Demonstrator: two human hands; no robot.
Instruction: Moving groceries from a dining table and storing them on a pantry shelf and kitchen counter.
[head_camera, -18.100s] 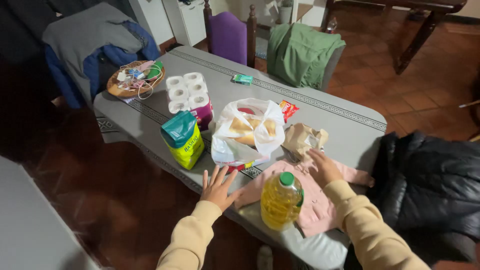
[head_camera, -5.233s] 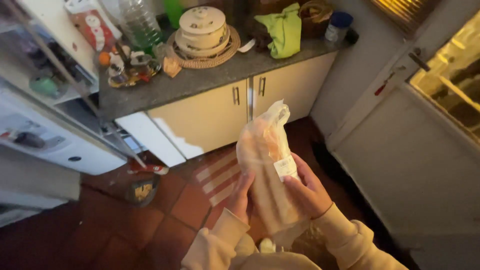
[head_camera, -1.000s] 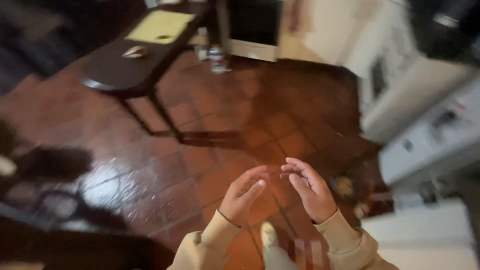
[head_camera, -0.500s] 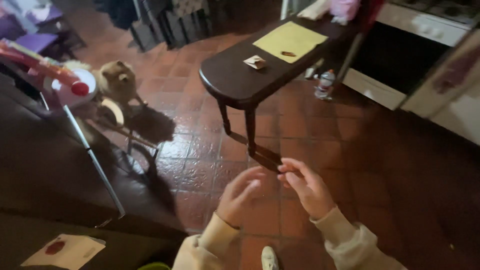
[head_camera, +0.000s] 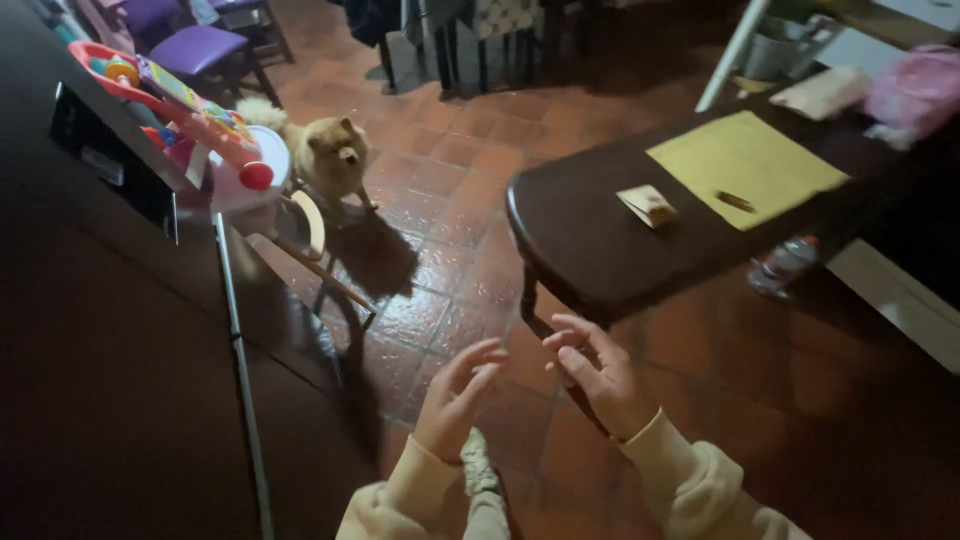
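Hands are what this moment has to show, since neither of them carries anything: my left hand (head_camera: 455, 400) hangs in front of me with fingers spread and loosely curled, palm turned inward, and my right hand (head_camera: 597, 370) sits just beside it, fingers apart and slightly bent, the two near each other but not touching. Both grips are empty and slack. They hover over the red tiled floor (head_camera: 440, 270), with the rounded end of a dark wooden table (head_camera: 590, 250) just beyond my right fingertips; I am not in contact with it. On that table lie a yellow sheet (head_camera: 745, 165), a small folded paper (head_camera: 648, 205) and a little dark object too small to tell. Farther off to the left a fluffy tan dog (head_camera: 325, 150) stands by a colourful toy walker (head_camera: 185, 110), and a plastic bottle (head_camera: 785, 265) lies on the floor under the table's far side. By my judgement nothing is in hand right now: I seem to be between things, walking with free hands, my shoe (head_camera: 478, 470) showing below. Whatever is left to handle is not within reach in this view
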